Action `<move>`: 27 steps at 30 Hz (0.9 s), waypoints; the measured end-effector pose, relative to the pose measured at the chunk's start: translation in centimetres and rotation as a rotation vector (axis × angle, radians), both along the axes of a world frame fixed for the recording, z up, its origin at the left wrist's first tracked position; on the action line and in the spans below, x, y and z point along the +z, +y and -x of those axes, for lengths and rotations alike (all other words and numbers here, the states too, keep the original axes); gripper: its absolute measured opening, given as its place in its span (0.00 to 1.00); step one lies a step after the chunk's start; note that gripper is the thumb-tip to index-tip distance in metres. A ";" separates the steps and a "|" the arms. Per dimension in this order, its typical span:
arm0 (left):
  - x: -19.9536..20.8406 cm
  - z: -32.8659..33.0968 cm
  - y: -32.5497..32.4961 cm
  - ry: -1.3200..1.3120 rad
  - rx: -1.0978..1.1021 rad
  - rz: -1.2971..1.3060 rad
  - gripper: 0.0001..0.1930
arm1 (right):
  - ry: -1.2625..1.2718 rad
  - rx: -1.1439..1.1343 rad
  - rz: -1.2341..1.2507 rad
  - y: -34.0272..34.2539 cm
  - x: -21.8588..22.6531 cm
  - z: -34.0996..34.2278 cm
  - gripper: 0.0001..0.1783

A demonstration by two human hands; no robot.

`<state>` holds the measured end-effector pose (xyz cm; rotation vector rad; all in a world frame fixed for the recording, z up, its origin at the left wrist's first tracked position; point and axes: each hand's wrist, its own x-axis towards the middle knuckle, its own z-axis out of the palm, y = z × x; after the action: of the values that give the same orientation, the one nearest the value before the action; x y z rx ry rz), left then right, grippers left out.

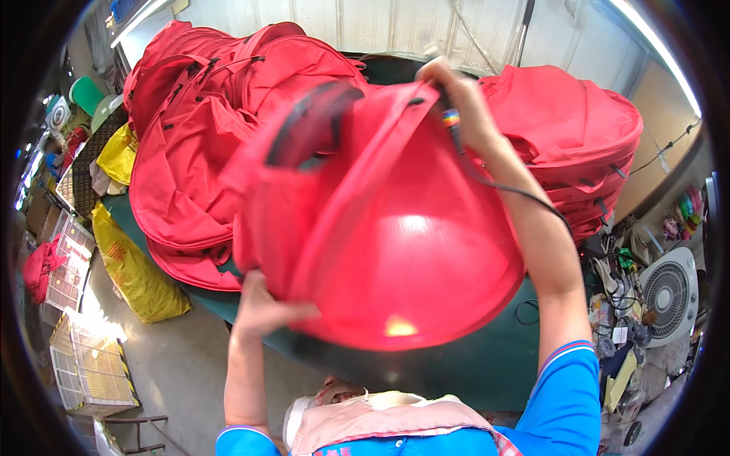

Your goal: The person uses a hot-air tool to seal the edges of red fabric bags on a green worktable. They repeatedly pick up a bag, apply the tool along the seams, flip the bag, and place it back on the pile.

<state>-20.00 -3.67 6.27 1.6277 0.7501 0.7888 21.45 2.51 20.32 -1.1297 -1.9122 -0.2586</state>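
Note:
In front of me, over the table, I hold up a large red fabric piece with a round, hoop-like edge and a dark mesh panel at its upper left. It is blurred by motion. My right hand is closed at its top edge, near a small black tab. A thin black cord runs from a small colourful end by that hand along my forearm. My left hand is at the lower left edge, thumb across the front and fingers partly hidden behind the fabric, slightly smeared.
Similar red pieces are heaped at the left and stacked at the right on the dark green table. A yellow sack and wire crates stand on the floor at left. A box fan sits amid clutter at right.

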 end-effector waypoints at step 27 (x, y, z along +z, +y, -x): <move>-8.7 -16.6 0.7 -0.484 -0.024 0.522 0.36 | -0.261 -0.436 -0.258 -9.1 -10.9 2.2 0.17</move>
<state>-3.39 -2.93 -2.41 0.9274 0.5255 0.8411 19.29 -6.54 9.37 -1.3747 -1.7649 -0.9047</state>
